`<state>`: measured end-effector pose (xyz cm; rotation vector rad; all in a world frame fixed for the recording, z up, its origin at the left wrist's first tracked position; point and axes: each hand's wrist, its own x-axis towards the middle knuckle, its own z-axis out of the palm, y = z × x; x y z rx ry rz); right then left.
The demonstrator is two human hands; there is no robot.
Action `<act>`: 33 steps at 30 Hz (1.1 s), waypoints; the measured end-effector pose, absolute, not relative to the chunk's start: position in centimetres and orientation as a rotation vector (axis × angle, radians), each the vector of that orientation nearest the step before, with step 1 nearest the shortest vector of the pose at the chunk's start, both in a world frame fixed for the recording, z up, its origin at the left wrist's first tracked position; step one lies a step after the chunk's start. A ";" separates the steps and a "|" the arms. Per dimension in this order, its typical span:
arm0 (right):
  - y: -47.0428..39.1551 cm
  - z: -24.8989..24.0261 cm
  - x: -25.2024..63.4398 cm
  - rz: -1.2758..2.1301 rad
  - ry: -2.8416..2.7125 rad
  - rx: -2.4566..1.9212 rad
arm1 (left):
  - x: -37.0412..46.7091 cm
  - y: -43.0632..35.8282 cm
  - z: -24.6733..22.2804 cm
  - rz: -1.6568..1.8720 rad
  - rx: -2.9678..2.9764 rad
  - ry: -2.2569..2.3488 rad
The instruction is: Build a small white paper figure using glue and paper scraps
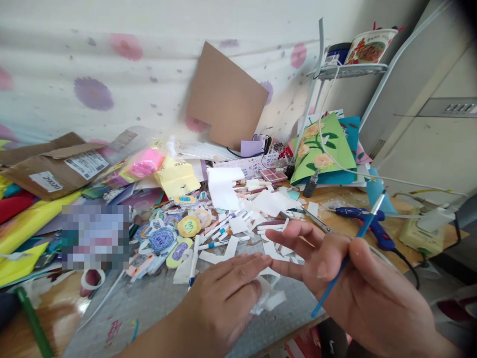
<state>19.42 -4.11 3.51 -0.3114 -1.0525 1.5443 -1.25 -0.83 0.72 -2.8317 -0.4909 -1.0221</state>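
Note:
My right hand (357, 278) is palm up and holds a blue paintbrush (363, 231) between thumb and index finger, its pale bristle end pointing up. The other fingers of that hand are loosely curled. Close beside it, my left hand (223, 293) has its fingers pressed together, the fingertips meeting a fingertip of the right hand. A crumpled white scrap (274, 298) shows just under the left fingers; whether they grip it I cannot tell. Behind the hands lie white paper scraps (223, 251), several markers (223, 242) and a pile of coloured paper cut-outs (162, 239).
A blue glue gun (367, 219) lies at the right near a power strip (421, 231). A cardboard box (52, 169) and coloured sheets (40, 219) crowd the left. Cardboard (227, 94) leans at the back, and a wire shelf (352, 72) stands at the right rear.

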 end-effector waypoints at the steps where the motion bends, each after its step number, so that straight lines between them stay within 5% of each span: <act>1: -4.1 3.5 19.4 1.546 -1.049 -0.313 | -1.2 -0.8 0.7 -1.008 -2.829 -0.497; 33: -4.0 3.5 18.3 1.526 -0.978 -0.345 | -0.7 -1.4 0.0 -0.895 -2.856 -0.663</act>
